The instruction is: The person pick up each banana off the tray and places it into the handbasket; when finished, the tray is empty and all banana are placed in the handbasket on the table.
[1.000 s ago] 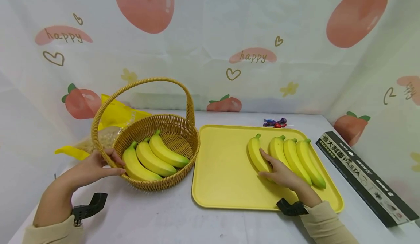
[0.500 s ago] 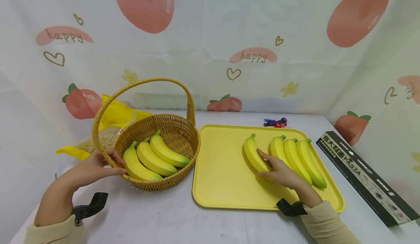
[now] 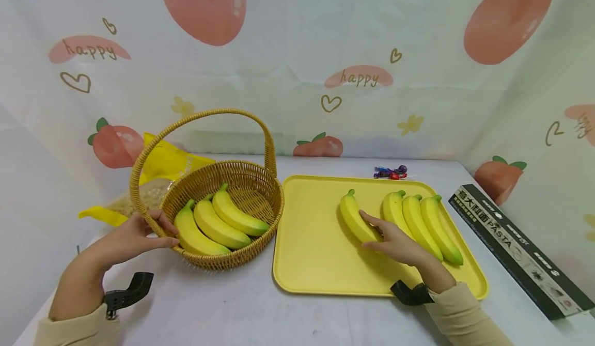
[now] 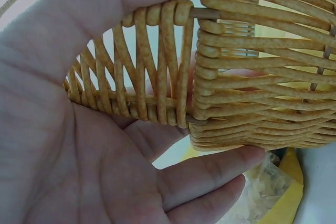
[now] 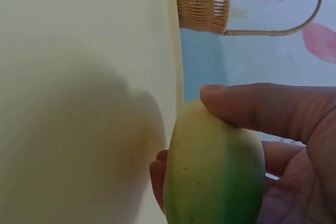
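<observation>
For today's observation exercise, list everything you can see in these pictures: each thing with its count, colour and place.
Basket: one, tan wicker, table left.
Basket bananas: three, yellow, inside basket.
Tray: one, yellow, table centre.
Held banana: one, yellow, over tray.
Tray bananas: three, yellow, tray's right side.
Bag: one, yellow, behind basket.
Candies: few, wrapped, behind tray.
Pasta box: one, black, table right.
Left hand: grips basket rim.
Right hand: holds banana.

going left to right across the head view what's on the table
yellow bag → wicker basket with three bananas → yellow tray → banana held by the right hand → three bananas → pasta box
</observation>
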Demonstrator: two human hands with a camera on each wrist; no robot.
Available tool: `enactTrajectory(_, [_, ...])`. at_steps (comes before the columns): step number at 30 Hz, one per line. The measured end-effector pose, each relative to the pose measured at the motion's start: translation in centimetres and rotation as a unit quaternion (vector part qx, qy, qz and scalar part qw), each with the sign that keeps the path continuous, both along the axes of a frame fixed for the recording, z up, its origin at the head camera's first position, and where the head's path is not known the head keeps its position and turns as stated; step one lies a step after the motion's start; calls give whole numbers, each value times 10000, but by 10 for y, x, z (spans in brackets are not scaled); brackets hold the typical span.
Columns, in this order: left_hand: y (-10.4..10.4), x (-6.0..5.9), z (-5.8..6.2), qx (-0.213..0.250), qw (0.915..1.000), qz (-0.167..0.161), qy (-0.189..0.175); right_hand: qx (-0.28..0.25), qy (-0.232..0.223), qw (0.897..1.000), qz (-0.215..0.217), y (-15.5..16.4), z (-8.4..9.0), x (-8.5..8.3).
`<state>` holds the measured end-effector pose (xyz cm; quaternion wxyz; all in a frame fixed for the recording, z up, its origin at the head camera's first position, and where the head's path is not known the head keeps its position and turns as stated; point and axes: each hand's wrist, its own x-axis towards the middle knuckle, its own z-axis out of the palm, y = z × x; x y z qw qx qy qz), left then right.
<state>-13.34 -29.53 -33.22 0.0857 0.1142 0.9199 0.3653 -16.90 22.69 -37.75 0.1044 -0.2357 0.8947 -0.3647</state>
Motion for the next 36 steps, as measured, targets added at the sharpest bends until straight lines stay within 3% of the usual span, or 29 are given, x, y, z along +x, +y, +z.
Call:
enactTrajectory(11, [2,2,2,38,9999,117,-111,-314,-11,9989,347,-13,13,2])
enactTrajectory(21, [1,3,3,165,9999,-35,7,-112,131,9983,563,-34,28,3])
enactTrajectory(36, [0,2,2,133,9999,-12,0,-33,319,9905,1339,-68,49,9])
